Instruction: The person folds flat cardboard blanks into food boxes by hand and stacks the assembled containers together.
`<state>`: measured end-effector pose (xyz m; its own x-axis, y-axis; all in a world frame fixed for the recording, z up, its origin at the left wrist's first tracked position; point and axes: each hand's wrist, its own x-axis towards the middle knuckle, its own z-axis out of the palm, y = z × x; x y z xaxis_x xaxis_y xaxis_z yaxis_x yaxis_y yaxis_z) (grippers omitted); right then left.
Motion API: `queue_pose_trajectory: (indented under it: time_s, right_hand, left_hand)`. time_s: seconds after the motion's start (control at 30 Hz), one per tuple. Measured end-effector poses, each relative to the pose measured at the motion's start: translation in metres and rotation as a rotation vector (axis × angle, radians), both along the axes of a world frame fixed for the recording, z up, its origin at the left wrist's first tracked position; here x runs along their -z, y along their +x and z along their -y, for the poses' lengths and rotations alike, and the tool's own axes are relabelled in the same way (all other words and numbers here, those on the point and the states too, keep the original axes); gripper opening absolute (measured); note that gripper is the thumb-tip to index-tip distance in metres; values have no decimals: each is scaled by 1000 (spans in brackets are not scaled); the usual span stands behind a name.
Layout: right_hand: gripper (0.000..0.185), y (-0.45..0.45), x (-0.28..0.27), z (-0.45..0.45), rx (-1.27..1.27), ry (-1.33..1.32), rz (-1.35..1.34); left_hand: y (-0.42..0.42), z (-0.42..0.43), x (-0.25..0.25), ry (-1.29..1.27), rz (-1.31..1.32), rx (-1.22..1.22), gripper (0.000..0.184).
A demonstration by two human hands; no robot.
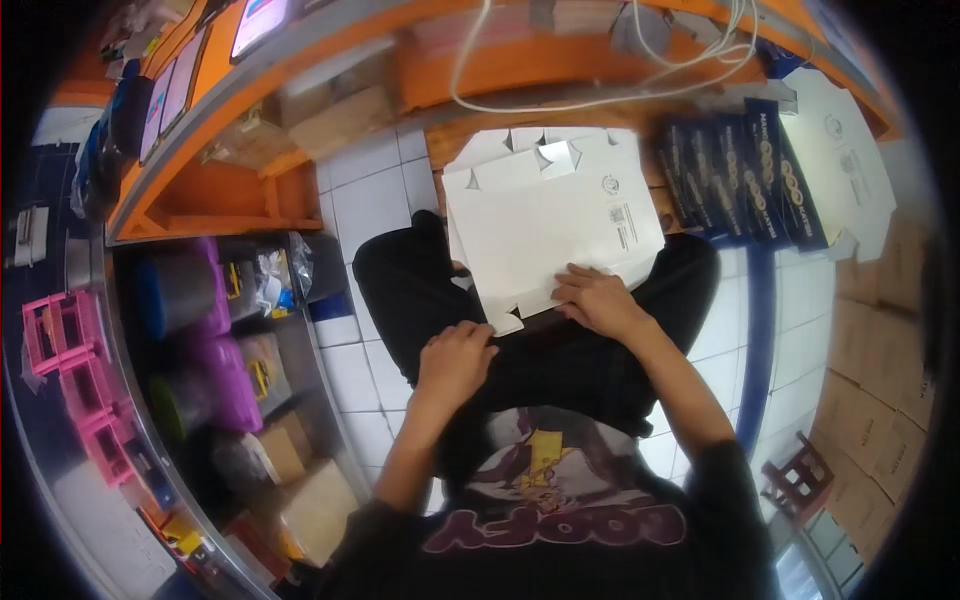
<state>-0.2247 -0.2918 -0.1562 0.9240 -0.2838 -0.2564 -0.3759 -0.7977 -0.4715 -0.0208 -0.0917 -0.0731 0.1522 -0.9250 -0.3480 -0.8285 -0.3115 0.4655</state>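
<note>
we see a white cardboard sheet (555,225) lying flat across the lap, its far part reaching over a wooden surface (440,145). the left hand (460,358) has its fingers curled at the sheet's near left corner; we cannot tell whether it pinches the card. the right hand (598,302) rests on the near edge, fingers slightly bent and a little apart on top, and we cannot tell where its thumb sits. to the right we find dark boxes (735,180) in a row beside another white sheet (855,155).
</note>
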Motion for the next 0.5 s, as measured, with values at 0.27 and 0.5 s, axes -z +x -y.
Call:
queue_pose_trajectory:
  time_s: [0.27, 0.5]
  right_hand:
    - [35, 27, -19, 17, 11, 171, -151]
    - [43, 22, -12, 31, -46, 230, -145]
  left_hand:
    - [9, -6, 6, 25, -80, -243, 23]
    - [18, -13, 20, 20, -115, -249, 28]
